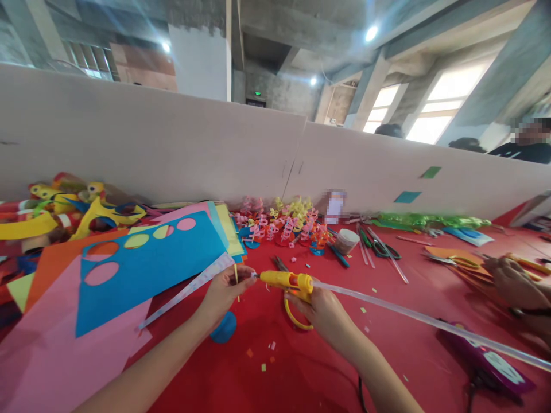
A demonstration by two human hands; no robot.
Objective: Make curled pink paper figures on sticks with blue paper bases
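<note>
My right hand (pixel 321 310) grips a yellow hot glue gun (pixel 282 280), its nozzle pointing left. A long clear glue stick (pixel 413 316) runs from the gun's back end to the right edge. My left hand (pixel 230 284) is closed in a pinch right at the nozzle, with a thin yellow stick (pixel 236 274) upright in its fingers. A white patterned paper strip (pixel 185 291) slants down left from that hand; whether the fingers hold it is unclear. Something small and white at the fingertips is too small to name. Below lies a blue paper disc (pixel 224 327).
Blue card with round holes (pixel 146 287) lies on coloured sheets at left. Pink and yellow paper curls (pixel 293 221) stand along the white partition (pixel 172 137). Scissors (pixel 383 248) and a white tub (pixel 346 241) are behind. Another person's hands (pixel 516 284) work at right, near a purple tool (pixel 486 358).
</note>
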